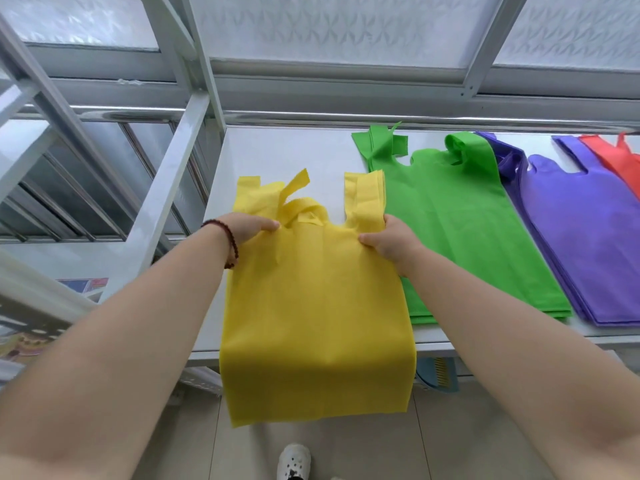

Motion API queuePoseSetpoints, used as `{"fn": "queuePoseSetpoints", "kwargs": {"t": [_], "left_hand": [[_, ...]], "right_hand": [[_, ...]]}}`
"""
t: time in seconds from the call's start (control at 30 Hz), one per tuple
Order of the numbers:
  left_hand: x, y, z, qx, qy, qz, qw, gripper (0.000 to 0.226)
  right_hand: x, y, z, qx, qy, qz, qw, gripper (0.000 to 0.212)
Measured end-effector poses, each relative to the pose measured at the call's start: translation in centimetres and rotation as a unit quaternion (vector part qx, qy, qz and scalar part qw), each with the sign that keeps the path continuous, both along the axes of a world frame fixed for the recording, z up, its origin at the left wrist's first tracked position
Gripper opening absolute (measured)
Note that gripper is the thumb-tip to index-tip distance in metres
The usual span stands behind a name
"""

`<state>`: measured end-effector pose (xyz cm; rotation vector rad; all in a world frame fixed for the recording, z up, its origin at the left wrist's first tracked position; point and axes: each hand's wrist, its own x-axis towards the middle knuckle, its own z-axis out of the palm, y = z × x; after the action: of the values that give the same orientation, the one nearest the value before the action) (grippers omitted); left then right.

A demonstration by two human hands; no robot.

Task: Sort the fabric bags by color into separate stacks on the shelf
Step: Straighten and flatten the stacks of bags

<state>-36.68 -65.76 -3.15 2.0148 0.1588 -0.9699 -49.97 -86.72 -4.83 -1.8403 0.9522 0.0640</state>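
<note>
- Head view: left hand [247, 227] and right hand [388, 241] each pinch the yellow bag [317, 306] near its handles.
- The bag's bottom overhangs the shelf [277, 154] edge.

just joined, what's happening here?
A person is sorting fabric bags by color on a white shelf. Both hands grip a yellow bag near its handles, left hand and right hand, with its lower part hanging over the shelf's front edge. To its right lie a green stack, a purple stack and a red bag.
</note>
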Motion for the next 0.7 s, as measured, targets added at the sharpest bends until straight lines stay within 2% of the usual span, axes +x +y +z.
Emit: {"fn": "queuePoseSetpoints", "kwargs": {"t": [0.07,0.13,0.17,0.27,0.33,0.43,0.5,0.6,0.7], "left_hand": [[0.4,0.1,0.3,-0.048,0.001,-0.002,0.999,0.093],[0.4,0.2,0.6,-0.157,-0.034,0.025,0.987,0.067],[0.5,0.4,0.4,-0.205,-0.034,0.041,0.977,0.062],[0.3,1.1,0.1,-0.273,-0.021,0.062,0.96,0.062],[-0.1,1.1,0.2,-0.304,-0.057,0.059,0.949,0.059],[-0.4,1.0,0.1,-0.346,-0.123,0.039,0.929,0.085],[-0.5,1.1,-0.3,-0.332,-0.183,0.01,0.925,0.1],[-0.3,1.5,-1.0,-0.217,-0.282,-0.033,0.934,0.109],[0.0,1.8,-1.9,-0.156,-0.324,-0.074,0.93,0.115]], "right_hand": [[0.0,0.0,-0.1,0.0,-0.003,0.0,1.0,0.061],[0.0,0.1,-0.1,-0.005,-0.005,0.001,1.0,0.061],[-0.1,0.1,-0.1,-0.005,-0.006,0.001,1.0,0.061],[-0.1,0.1,-0.1,-0.005,-0.007,0.001,1.0,0.061],[-0.1,0.1,-0.1,-0.008,-0.007,-0.001,1.0,0.06],[-0.1,0.2,-0.2,-0.008,-0.011,-0.004,1.0,0.061],[-0.1,0.2,-0.2,-0.009,-0.009,-0.004,1.0,0.063],[-0.1,0.3,-0.2,-0.009,-0.008,-0.007,1.0,0.065],[-0.1,0.4,-0.1,-0.014,-0.007,-0.009,1.0,0.065]]}}
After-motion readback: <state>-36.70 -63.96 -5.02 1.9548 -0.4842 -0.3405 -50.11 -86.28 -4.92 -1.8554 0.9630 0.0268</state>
